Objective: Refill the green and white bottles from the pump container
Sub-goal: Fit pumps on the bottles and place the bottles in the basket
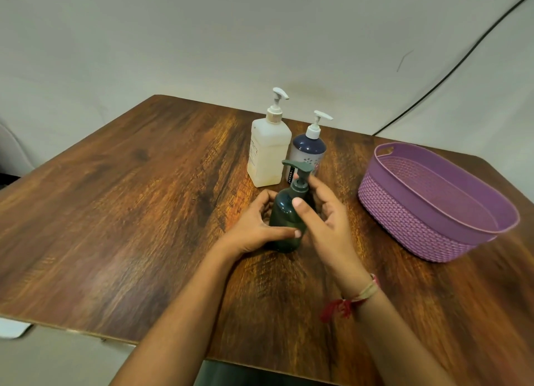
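Note:
A dark green pump bottle [284, 216] stands upright on the wooden table [130, 197], near its middle. My left hand [254, 229] grips the bottle's lower body from the left, thumb across its front. My right hand [323, 223] wraps the bottle's neck and shoulder from the right, just under the green pump head. Behind it stand a white square pump bottle [268, 154] and, to its right, a dark blue and white pump bottle [307, 151], both upright with white pumps.
A purple woven plastic basket [433, 209] sits on the table's right side. A black cable [462, 59] runs down the wall behind. The table's front edge lies close below my forearms.

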